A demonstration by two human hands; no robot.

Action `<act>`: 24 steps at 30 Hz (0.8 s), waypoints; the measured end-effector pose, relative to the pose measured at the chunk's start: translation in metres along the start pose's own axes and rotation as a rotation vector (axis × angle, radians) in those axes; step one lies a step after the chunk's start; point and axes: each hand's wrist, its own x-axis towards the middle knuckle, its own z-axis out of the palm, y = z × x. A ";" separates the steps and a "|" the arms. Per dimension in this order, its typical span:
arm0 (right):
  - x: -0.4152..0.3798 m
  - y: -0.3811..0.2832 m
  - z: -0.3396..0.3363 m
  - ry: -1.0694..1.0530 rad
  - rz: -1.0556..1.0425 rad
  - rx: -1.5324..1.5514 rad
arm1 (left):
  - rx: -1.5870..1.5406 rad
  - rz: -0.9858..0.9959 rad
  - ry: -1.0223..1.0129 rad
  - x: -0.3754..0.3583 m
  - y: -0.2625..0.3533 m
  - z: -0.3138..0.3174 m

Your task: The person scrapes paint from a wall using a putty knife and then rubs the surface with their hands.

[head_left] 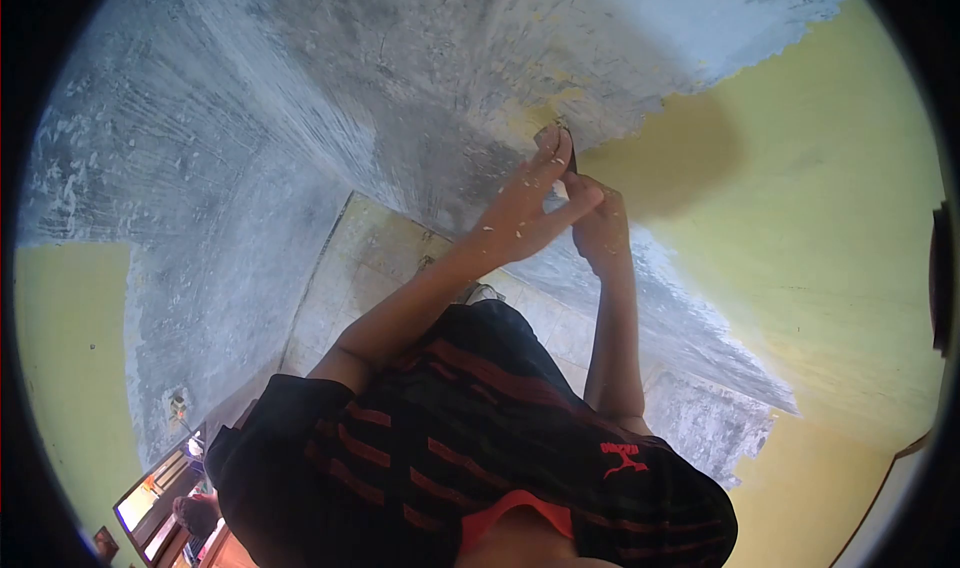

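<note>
Patchy wall, bare grey plaster (400, 78) meeting yellow-green paint (820, 198); tiled floor (370, 268) below. Dark flat tool (573, 156), mostly hidden, up against wall at a leftover yellow patch (545, 114). Right hand (604, 226) curled, fingers closed round its lower end. Left hand (530, 206) flecked white, fingers extended along tool, thumb spread wide toward right hand.
</note>
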 end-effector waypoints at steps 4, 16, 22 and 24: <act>0.016 0.001 0.016 -0.028 -0.136 -0.121 | 0.019 0.006 0.092 0.001 0.002 -0.006; -0.007 -0.005 0.014 0.021 -0.046 0.026 | 0.055 -0.051 -0.007 0.000 -0.003 -0.010; 0.006 0.002 0.013 0.011 -0.042 -0.164 | 0.068 -0.038 0.075 0.004 -0.004 -0.005; -0.003 -0.005 0.016 0.077 -0.131 -0.049 | 0.031 -0.001 -0.009 -0.001 -0.006 -0.009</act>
